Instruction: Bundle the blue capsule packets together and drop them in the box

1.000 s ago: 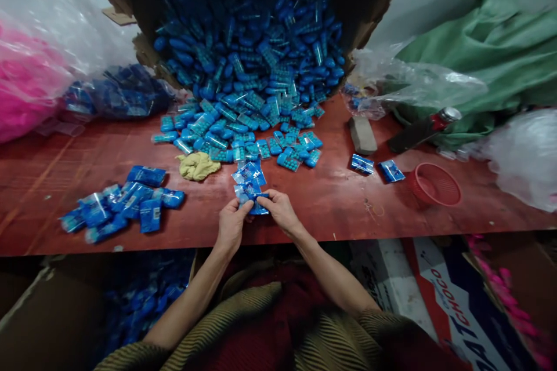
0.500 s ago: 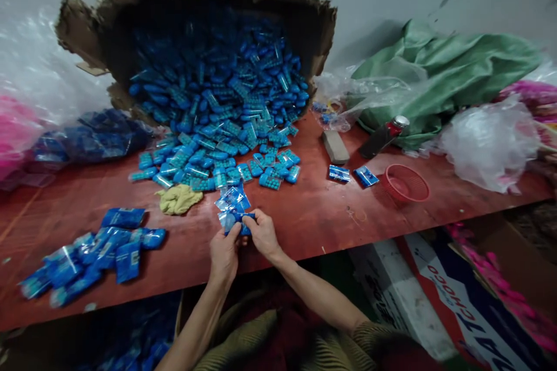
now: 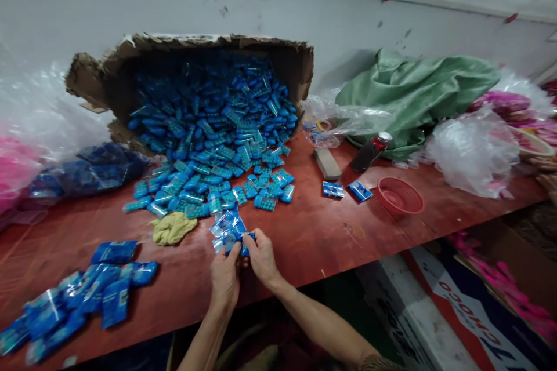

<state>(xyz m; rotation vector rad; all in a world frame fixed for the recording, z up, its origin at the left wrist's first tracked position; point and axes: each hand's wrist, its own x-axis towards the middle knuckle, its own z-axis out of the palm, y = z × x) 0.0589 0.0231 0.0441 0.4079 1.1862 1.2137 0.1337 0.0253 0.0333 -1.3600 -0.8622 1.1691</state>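
Since the earlier frame the view has tilted upward — more of the pale wall (image 3: 261, 0) shows — while the hands keep to the same spot near the front edge of the red table (image 3: 300, 243). Left hand (image 3: 224, 278) and right hand (image 3: 262, 258) both pinch one small blue packet (image 3: 245, 247) between thumbs and fingers. It sits just in front of flat blue wrappers (image 3: 228, 223) — with a yellow cloth (image 3: 173, 228) to their left.

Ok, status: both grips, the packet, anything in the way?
Left grip and right grip both pinching blue packet. Shiny blue packaging just beyond. Crumpled yellow cloth off left, touching neither; nothing visibly blocking.
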